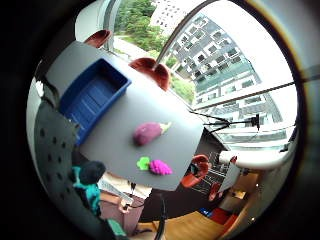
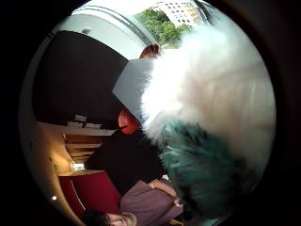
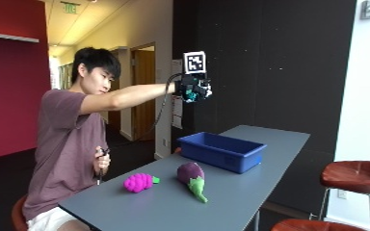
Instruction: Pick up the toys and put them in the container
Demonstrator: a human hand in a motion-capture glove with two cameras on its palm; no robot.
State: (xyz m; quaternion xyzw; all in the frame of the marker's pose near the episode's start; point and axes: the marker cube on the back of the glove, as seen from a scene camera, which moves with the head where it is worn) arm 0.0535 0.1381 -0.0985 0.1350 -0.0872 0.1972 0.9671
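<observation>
My gloved right hand [image 3: 193,88] is raised high above the grey table [image 3: 268,168], on the near side of the blue container [image 3: 221,150]. It grips a fluffy white and teal plush toy [image 2: 211,108], which fills much of the thumb side palm view. The container [image 1: 92,97] looks empty and sits toward the far end of the table. A purple eggplant toy [image 3: 192,175] with a green stem lies in the middle of the table. A magenta grape toy [image 3: 138,183] lies nearer the person. Both show from above too: eggplant [image 1: 148,133], grapes [image 1: 159,167].
Brown round stools [image 3: 355,173] stand at the far side of the table, beside the window. The person's bare left hand [image 3: 100,161] stays near their body at the table's near corner. A dark wall runs behind the table.
</observation>
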